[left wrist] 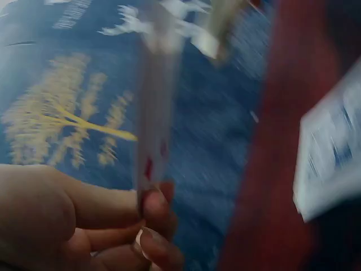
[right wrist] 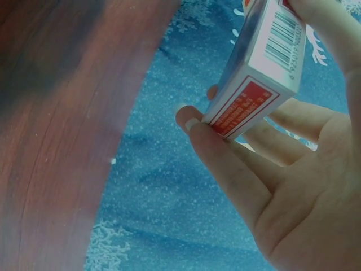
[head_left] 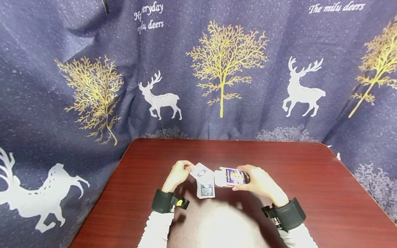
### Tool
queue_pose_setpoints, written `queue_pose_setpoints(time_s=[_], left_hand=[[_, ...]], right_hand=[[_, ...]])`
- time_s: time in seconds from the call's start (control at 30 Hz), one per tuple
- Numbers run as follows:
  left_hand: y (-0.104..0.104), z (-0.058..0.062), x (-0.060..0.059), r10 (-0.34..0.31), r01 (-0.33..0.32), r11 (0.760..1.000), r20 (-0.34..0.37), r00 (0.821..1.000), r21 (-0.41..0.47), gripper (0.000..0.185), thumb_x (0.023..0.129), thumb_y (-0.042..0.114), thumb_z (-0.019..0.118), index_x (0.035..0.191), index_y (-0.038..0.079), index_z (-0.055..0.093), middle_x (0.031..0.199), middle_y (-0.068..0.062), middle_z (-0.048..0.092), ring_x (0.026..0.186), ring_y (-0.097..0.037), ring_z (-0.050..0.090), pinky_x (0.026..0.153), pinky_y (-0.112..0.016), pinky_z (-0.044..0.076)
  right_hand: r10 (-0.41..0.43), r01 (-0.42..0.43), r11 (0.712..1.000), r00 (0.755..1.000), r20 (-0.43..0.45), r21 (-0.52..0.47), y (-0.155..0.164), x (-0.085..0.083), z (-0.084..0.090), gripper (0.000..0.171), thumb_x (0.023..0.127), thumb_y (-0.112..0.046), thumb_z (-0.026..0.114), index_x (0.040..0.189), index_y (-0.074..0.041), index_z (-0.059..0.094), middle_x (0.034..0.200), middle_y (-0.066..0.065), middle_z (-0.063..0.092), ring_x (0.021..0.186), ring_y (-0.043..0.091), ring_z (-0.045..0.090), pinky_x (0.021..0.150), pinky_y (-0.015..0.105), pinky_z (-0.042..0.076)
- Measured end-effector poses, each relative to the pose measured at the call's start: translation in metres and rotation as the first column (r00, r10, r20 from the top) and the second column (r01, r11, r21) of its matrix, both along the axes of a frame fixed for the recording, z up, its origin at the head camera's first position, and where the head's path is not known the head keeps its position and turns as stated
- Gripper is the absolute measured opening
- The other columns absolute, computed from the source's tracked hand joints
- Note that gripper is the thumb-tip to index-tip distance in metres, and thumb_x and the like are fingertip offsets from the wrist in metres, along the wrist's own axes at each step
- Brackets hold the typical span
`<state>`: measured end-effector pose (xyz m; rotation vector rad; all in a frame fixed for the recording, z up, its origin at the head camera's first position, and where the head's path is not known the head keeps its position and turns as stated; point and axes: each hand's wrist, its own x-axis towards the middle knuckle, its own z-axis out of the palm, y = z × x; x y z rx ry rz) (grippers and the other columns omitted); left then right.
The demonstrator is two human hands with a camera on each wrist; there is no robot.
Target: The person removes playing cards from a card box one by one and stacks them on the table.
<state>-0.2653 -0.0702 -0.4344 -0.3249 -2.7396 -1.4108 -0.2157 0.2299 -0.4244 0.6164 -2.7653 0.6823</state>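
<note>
Card betw. left fingers

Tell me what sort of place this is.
Probably a home or makeshift tabletop setup: a glossy reddish-brown wooden table backed by a draped navy curtain with white deer and gold trees, with blue-backed playing cards on it.

You work at a dark red wooden table with rounded far corners, pushed against the deer-print curtain. One small stack of cards, backs up, lies on the tabletop, well short of the curtain, near the table's front middle.
</note>
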Motion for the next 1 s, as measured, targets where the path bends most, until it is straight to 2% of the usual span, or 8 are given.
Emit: queue_pose_setpoints(time_s=[0.17,0.3,0.6,0.73,0.8,0.87,0.93,1.0], left_hand=[[0.005,-0.024,-0.011,-0.069,0.041,0.982,-0.149,0.986,-0.185,0.011,0.087,0.005,0.061,0.084,0.005,0.072,0.083,-0.009,0.071,0.079,-0.023,0.063,0.074,-0.038,0.05],[0.015,-0.036,-0.014,-0.104,0.07,0.97,-0.136,0.985,-0.235,0.01,0.086,0.005,0.063,0.081,0.006,0.072,0.079,-0.007,0.07,0.076,-0.022,0.063,0.07,-0.036,0.049],[0.035,-0.043,-0.018,-0.041,-0.003,0.944,-0.127,0.991,-0.329,0.01,0.085,0.01,0.064,0.08,0.012,0.073,0.085,-0.005,0.072,0.082,-0.027,0.067,0.07,-0.04,0.05],[0.038,-0.043,-0.017,-0.021,-0.054,0.935,-0.207,0.978,-0.349,0.009,0.085,0.01,0.066,0.08,0.012,0.073,0.084,-0.007,0.072,0.083,-0.029,0.068,0.071,-0.043,0.05],[0.04,-0.041,-0.015,-0.004,-0.094,0.934,-0.273,0.962,-0.346,0.008,0.084,0.01,0.066,0.079,0.012,0.072,0.081,-0.007,0.072,0.082,-0.029,0.067,0.07,-0.043,0.05],[0.042,-0.035,-0.01,0.021,-0.117,0.948,-0.308,0.951,-0.297,0.007,0.084,0.01,0.066,0.079,0.012,0.072,0.078,-0.006,0.07,0.078,-0.026,0.066,0.067,-0.04,0.049],[0.046,-0.025,-0.003,0.04,-0.104,0.974,-0.302,0.952,-0.2,0.006,0.083,0.01,0.065,0.08,0.011,0.071,0.075,-0.005,0.067,0.073,-0.022,0.063,0.065,-0.035,0.048],[0.052,-0.013,0.005,0.023,-0.054,0.993,-0.28,0.96,-0.103,0.007,0.083,0.011,0.063,0.081,0.011,0.07,0.073,-0.004,0.064,0.07,-0.018,0.058,0.064,-0.03,0.045]], right_hand=[[0.003,-0.003,1.0,1.0,0.003,0.0,-0.001,0.0,0.0,0.068,0.063,-0.051,0.084,0.115,-0.013,0.065,0.1,-0.004,0.068,0.08,0.007,0.058,0.071,0.029,0.048],[0.003,-0.003,1.0,1.0,0.009,-0.002,-0.001,-0.001,-0.001,0.068,0.063,-0.051,0.084,0.116,-0.013,0.065,0.099,-0.004,0.068,0.08,0.006,0.058,0.071,0.029,0.048],[-0.002,0.002,1.0,1.0,0.016,-0.005,-0.001,0.0,0.001,0.069,0.064,-0.051,0.084,0.117,-0.011,0.065,0.102,-0.002,0.069,0.08,0.007,0.058,0.072,0.03,0.049],[-0.002,0.002,1.0,1.0,0.01,-0.003,0.0,-0.002,0.001,0.069,0.064,-0.05,0.084,0.117,-0.01,0.065,0.102,-0.001,0.069,0.081,0.008,0.058,0.072,0.031,0.049],[0.0,0.001,1.0,1.0,0.01,-0.003,0.0,-0.003,0.001,0.07,0.064,-0.05,0.084,0.117,-0.01,0.065,0.103,-0.001,0.068,0.081,0.008,0.058,0.072,0.031,0.049],[0.0,0.0,1.0,1.0,0.017,-0.006,0.0,-0.003,0.0,0.07,0.064,-0.051,0.084,0.117,-0.011,0.065,0.102,-0.002,0.068,0.081,0.008,0.058,0.072,0.031,0.049],[-0.001,0.001,1.0,1.0,0.02,-0.006,0.0,-0.003,-0.001,0.069,0.064,-0.052,0.083,0.117,-0.012,0.065,0.101,-0.003,0.068,0.08,0.007,0.058,0.071,0.03,0.048],[-0.002,0.002,1.0,1.0,0.015,-0.007,0.0,-0.002,-0.001,0.068,0.064,-0.052,0.084,0.116,-0.013,0.065,0.1,-0.004,0.068,0.079,0.007,0.057,0.071,0.03,0.048]])
